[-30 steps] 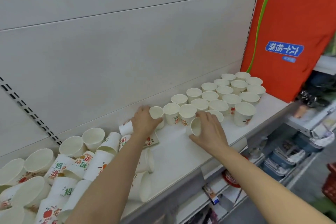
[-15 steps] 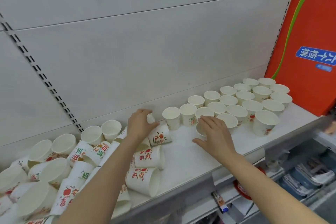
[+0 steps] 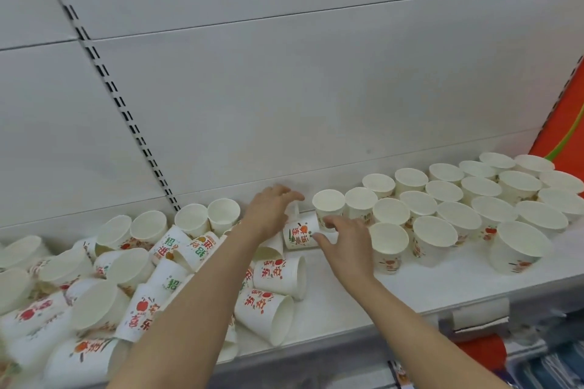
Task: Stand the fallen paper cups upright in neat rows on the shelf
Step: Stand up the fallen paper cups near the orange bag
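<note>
With the left hand point(image 3: 268, 211) curled round a small white paper cup point(image 3: 293, 210) and the right hand point(image 3: 343, 243) spread, touching the fallen printed paper cup point(image 3: 300, 234) beside it, a careless sweep could topple the upright white cups point(image 3: 442, 208) just right of that fallen cup.

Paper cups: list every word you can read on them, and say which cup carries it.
"招", green: fallen cup in the pile.
"招进": fallen cup behind it.
"安", red: fallen cup between the forearms.
Remaining cup print: too blurred or turned away to read.
</note>
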`<state>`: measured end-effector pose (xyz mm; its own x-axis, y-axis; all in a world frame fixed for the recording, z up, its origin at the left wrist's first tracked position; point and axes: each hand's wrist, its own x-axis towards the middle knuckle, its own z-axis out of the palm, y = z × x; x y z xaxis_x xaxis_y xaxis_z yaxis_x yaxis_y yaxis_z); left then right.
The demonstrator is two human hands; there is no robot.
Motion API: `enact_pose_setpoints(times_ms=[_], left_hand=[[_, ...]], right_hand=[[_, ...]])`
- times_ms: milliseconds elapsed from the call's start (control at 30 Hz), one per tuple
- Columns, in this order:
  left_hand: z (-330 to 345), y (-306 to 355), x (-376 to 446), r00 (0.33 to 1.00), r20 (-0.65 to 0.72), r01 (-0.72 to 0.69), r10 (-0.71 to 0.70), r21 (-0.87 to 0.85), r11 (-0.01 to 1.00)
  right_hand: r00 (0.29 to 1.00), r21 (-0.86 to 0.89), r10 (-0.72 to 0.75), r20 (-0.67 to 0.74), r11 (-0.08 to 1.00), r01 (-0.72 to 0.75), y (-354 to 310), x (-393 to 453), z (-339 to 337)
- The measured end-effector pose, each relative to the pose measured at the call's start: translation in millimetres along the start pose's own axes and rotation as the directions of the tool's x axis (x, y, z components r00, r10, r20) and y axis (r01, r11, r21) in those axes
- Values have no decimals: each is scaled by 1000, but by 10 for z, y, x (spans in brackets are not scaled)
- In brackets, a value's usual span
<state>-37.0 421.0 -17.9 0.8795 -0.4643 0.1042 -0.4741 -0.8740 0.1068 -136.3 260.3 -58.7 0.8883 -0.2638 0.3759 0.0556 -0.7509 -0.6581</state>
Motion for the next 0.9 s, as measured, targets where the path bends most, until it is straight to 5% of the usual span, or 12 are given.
enact_pose_setpoints(times_ms=[200, 367, 433, 567, 667, 800, 900], left_hand=[[18, -96, 115, 998, 26, -67, 65, 96, 993], [-66, -281, 20, 978, -190, 38, -85, -237, 971], [-34, -291, -16, 972, -168, 96, -165, -357, 929], [96, -257, -47, 981, -127, 95, -144, -333, 938], [83, -289, -32, 989, -124, 40, -86, -333, 942], [-80, -387, -74, 988, -146, -15, -46, -392, 920], [-205, -455, -174, 994, -111, -47, -1, -428, 903]], right_hand=[[997, -110, 76, 2, 991, -76, -108, 65, 130], [986, -112, 168, 12, 980, -166, -125, 76, 188], [970, -54, 243, 24, 969, -242, -134, 74, 221], [939, 128, 342, 37, 930, -344, -186, 71, 256], [978, 145, 204, -41, 970, -196, -230, -4, 188], [925, -264, -268, -269, 944, 197, -71, -82, 75], [879, -430, -413, -237, 856, 286, 91, -70, 74]])
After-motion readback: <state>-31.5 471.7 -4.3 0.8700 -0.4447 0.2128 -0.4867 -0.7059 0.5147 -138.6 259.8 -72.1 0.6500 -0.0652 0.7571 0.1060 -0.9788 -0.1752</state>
